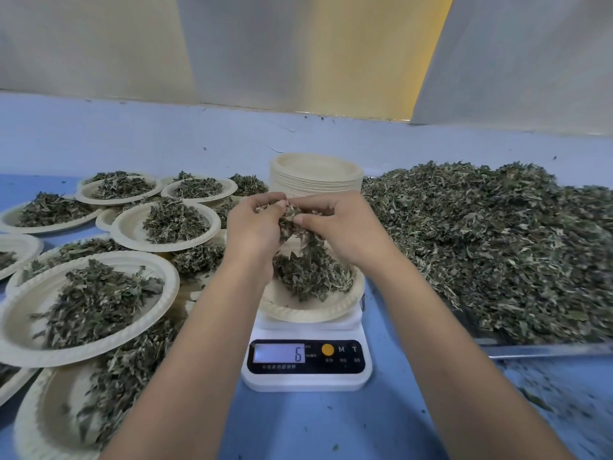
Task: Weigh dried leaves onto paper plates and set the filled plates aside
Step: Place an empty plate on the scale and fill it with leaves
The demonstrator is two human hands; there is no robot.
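my left hand [255, 224] and right hand [341, 227] pinch a clump of dried leaves [298, 224] above the paper plate [311, 308] on the scale [306, 360], which reads 6, many filled plates [86, 307] sit left, and the big pile [491, 247] remains.

This looks like a small herb-packing workroom, not a home kitchen. A broad heap of dried grey-green leaves [481, 244] fills a shallow metal tray [547, 350] on a pale blue worktop [315, 426], beside a white digital scale [306, 380], a tall stack of beige paper plates [315, 182] and many leaf-filled beige plates [23, 330]. Plain white wall panels [83, 44] stand behind.
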